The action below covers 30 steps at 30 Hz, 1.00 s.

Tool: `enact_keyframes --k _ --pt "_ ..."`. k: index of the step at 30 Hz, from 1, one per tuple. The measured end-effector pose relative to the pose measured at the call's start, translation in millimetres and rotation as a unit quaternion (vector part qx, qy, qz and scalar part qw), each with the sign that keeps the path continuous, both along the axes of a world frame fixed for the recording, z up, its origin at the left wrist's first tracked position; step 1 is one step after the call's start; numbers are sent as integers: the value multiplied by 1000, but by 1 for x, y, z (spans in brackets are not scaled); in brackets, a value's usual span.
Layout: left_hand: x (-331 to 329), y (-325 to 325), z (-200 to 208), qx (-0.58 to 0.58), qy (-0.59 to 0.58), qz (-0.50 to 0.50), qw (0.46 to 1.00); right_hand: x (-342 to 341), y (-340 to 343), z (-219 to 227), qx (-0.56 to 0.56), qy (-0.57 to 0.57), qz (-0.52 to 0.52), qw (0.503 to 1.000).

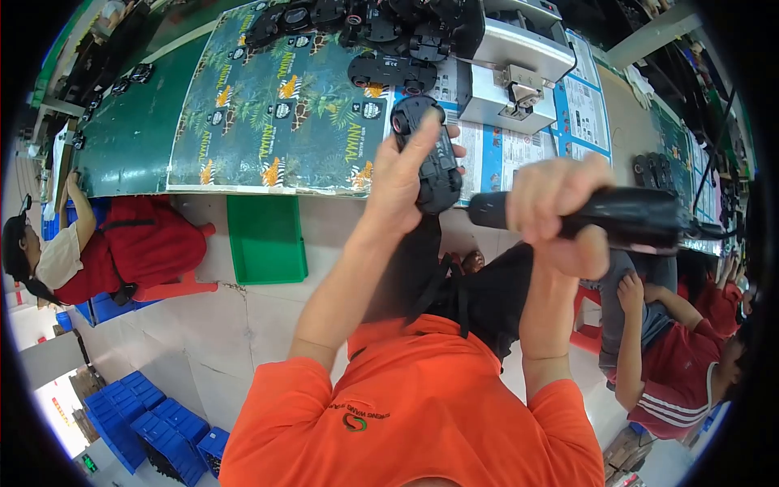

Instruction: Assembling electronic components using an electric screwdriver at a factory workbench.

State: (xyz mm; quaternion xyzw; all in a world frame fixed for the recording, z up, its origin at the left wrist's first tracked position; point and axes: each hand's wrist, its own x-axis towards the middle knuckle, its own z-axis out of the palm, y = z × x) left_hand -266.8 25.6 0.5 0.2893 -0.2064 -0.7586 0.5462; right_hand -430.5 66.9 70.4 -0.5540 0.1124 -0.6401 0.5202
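My left hand [395, 180] is closed around a black toy car base [439, 172], held at the table's near edge. Its underside faces up, with molded ridges and a round wheel at the far end; my thumb lies across it. In my right hand [561, 213] is a black electric screwdriver [637, 216], gripped around its body and lying roughly level. Its narrower front end points left toward the car base, with a gap between them. A cord runs from its rear to the right. The tool's bit is too small to make out.
More black car bases [391, 73] lie piled at the table's far side. A silver metal machine [511, 96] stands beyond my right hand. Printed sheets [268, 122] cover the table. Below its edge sits a green tray [268, 247]. Seated people [677, 357] flank me; blue crates [154, 426] stand lower left.
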Motion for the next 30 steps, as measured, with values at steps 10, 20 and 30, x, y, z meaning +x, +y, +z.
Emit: enact_keyframes --k 10,20,30 --pt "162 -83 17 -535 -791 -103 278 -110 -10 1 65 70 -292 952" --pt "26 -17 -17 -555 -571 -12 605 -151 -44 -21 136 119 -547 818" --pt "-11 -28 -22 -577 -593 -64 557 -116 25 -116 97 85 -651 748"
